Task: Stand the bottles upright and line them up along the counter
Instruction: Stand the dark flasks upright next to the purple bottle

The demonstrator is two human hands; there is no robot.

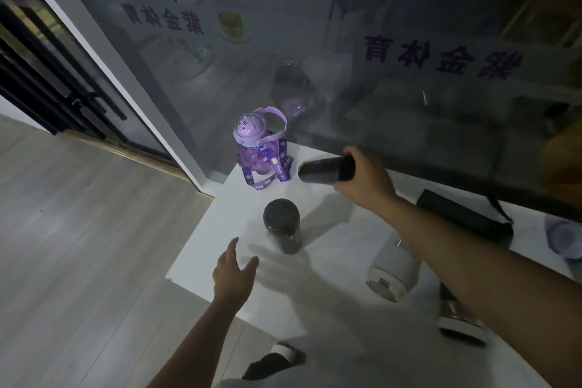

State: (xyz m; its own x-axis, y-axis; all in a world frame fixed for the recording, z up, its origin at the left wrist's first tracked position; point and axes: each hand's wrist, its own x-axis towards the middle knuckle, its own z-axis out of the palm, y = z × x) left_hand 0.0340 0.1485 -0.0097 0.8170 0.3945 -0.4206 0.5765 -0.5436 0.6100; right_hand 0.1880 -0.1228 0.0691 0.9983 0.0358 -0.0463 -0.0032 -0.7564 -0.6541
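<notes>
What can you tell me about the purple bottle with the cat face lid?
The translucent purple plastic bottle with a cat-face dome lid stands upright at the far left corner of the white counter, close to the glass wall. A lilac carry handle arches over its lid, and a printed purple strap hangs down onto the counter. No hand touches it.

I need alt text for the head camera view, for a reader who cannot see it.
The right hand holds a dark bottle sideways above a white counter, beside an upright purple bottle and an upright dark jar. The left hand hovers open; three more bottles lie flat further right.
</notes>
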